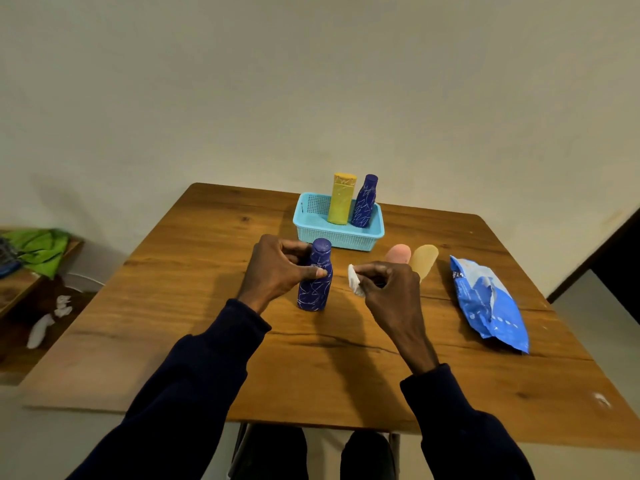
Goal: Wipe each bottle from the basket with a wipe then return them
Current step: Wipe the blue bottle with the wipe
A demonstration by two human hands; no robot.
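Note:
A dark blue patterned bottle (316, 282) stands upright on the wooden table (311, 358), and my left hand (277, 268) grips it around the neck and upper body. My right hand (388, 289) pinches a small white wipe (355, 280) just right of that bottle, not touching it. Behind them a light blue basket (337, 232) holds a yellow bottle (341, 199) and a second dark blue bottle (364, 200), both upright. A pink bottle (398, 253) and a pale yellow bottle (424, 259) stand on the table behind my right hand, partly hidden by it.
A blue wipes pack (488, 299) lies at the right side of the table. To the left, a lower shelf carries a green cloth (41, 249), and crumpled white wipes (52, 318) lie on the floor beside it. My knees show below the near table edge.

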